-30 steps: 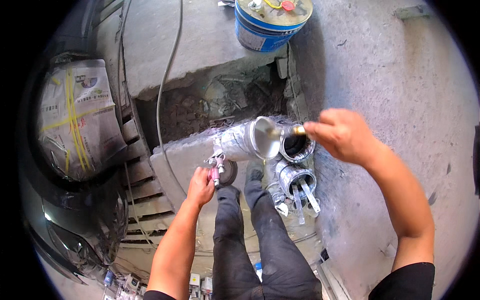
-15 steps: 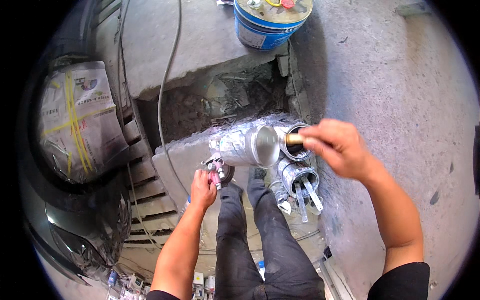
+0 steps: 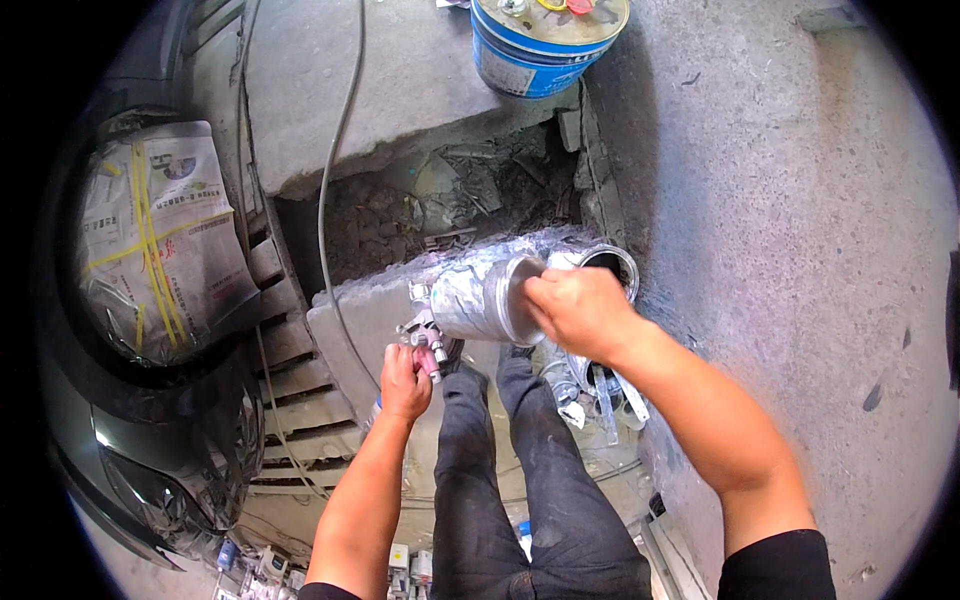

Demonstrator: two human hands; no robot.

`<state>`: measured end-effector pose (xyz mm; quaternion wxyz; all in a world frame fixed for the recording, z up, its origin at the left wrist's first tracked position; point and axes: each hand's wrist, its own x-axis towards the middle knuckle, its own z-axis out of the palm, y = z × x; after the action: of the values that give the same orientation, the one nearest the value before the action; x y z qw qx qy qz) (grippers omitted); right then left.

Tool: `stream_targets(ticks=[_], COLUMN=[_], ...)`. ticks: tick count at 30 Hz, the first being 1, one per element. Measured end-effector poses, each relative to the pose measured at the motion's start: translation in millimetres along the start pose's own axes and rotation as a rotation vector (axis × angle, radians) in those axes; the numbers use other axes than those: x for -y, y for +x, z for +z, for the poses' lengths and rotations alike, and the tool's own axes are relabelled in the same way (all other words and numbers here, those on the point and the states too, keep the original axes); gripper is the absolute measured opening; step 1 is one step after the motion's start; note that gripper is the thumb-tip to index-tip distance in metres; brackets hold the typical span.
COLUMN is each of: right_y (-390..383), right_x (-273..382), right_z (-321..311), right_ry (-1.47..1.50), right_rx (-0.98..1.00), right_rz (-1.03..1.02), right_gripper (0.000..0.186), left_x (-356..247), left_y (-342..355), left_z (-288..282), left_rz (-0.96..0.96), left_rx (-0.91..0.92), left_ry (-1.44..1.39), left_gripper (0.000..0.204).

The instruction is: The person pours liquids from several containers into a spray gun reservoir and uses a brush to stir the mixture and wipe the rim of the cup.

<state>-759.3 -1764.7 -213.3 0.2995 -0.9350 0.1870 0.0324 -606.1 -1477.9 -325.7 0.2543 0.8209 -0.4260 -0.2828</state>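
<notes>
My left hand (image 3: 407, 384) is closed around the pink handle of a spray gun (image 3: 427, 340). The gun's large, paint-smeared metal cup (image 3: 468, 300) is tipped on its side, its round mouth facing right. At that mouth, the fingers of my right hand (image 3: 585, 312) are closed, reaching just inside the rim. The short tan-handled tool it gripped half a second ago is now hidden by the hand and the cup. Just right of the cup stands an open paint-coated can (image 3: 625, 265). Nearer to me, partly behind my right forearm, are pale stir sticks (image 3: 606, 400) in a second can.
A blue bucket (image 3: 540, 65) stands at the far side on concrete. Beyond the slab is a rubble-filled hole (image 3: 440, 190). A hose (image 3: 340, 140) runs down past it. On the left are a dark car (image 3: 150, 430), its wrapped covering (image 3: 165, 240) and wooden slats (image 3: 300, 385).
My right hand has moved left from beside the cans to the cup's mouth, taking the tan-handled tool out of sight. The spray gun and cup have shifted slightly left.
</notes>
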Motion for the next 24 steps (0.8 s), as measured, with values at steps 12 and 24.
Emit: stream_targets(ticks=[12, 24], right_y=[-40, -31], right_x=[12, -3], right_z=[-119, -121], right_ry=[0.579, 0.313], right_rx=[0.188, 0.149], right_rz=[0.476, 0.187], right_gripper=[0.016, 0.013], left_x=[0, -4], left_y=[9, 16], left_z=[-9, -11], left_rz=[-0.017, -0.026], left_rx=[0.015, 0.098], left_ry=[0.003, -0.023], left_gripper=[0.03, 0.017])
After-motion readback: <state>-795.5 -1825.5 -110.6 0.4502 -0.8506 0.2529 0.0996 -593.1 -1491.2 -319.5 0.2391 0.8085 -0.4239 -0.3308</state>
